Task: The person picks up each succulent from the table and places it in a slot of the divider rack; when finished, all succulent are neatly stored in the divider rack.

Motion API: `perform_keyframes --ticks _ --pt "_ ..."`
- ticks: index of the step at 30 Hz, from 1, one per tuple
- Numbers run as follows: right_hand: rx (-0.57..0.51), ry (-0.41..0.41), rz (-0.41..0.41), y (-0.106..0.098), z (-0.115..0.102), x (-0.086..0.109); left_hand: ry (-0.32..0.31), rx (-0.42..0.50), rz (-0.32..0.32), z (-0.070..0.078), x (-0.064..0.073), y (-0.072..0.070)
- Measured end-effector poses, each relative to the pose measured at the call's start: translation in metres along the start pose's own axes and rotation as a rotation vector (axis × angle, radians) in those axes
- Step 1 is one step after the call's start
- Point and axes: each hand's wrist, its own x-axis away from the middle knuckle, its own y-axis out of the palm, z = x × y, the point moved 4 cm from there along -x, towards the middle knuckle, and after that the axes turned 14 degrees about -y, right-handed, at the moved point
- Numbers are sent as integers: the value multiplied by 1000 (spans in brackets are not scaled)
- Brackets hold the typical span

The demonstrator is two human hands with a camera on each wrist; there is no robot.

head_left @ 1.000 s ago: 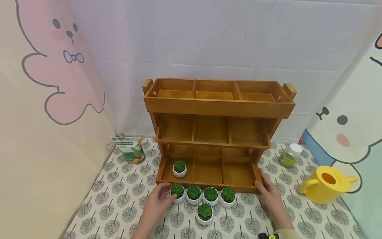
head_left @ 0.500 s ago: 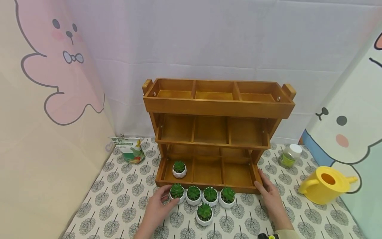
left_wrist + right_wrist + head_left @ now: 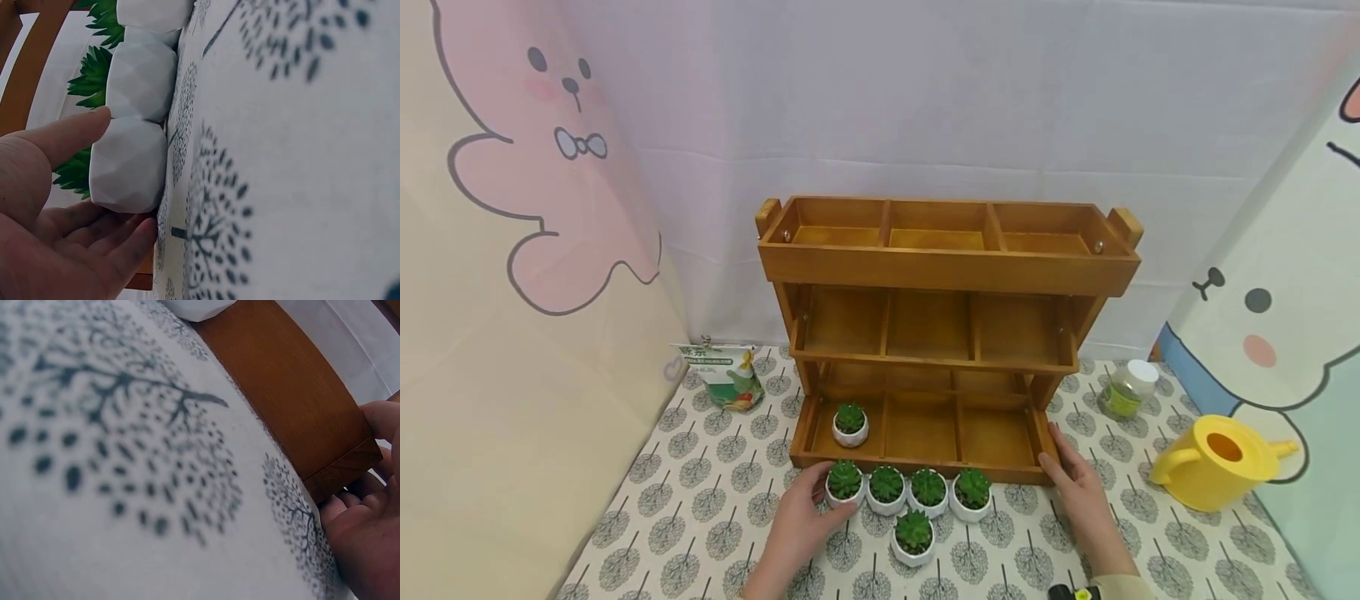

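My left hand [image 3: 801,518] is at the left end of a row of small succulents in white faceted pots. Its thumb and fingers lie around the leftmost potted succulent [image 3: 845,481]; in the left wrist view the thumb tip touches the white pot [image 3: 128,165] and the fingers meet its outer side. A wooden plant shelf [image 3: 936,271] with three tiers stands behind the row. My right hand [image 3: 1084,500] holds the right end of its bottom tray, thumb at the front corner; in the right wrist view the fingers curl behind the wooden end [image 3: 340,469], partly hidden.
One potted succulent [image 3: 851,425] sits in the bottom tray's left compartment. Another potted succulent [image 3: 913,537] stands in front of the row. A yellow watering can [image 3: 1213,467] and a white-capped jar [image 3: 1129,390] are at right, a green-and-white bag [image 3: 728,379] at left.
My left thumb has slid slightly right and toward me along the front of the leftmost pot. The pots, the shelf and my right hand look unmoved.
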Motion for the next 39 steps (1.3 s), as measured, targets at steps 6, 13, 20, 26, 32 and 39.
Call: perform_keyframes --ticks 6,13,20,26,32,39 --pt "-6 6 -2 0 0 0 -32 -39 47 1 -1 3" --pt "-19 7 -4 1 -2 0 -53 -51 61 3 -3 4" --pt "-22 12 -8 0 -1 0 -54 -9 44 3 0 4" --pt "-18 4 -5 -1 0 -1 -74 55 3 1 0 4" --pt "-11 -19 5 -1 1 -1 -70 60 -5 0 1 3" --pt "-18 -29 4 -1 2 -1 -41 70 -11 4 5 2"
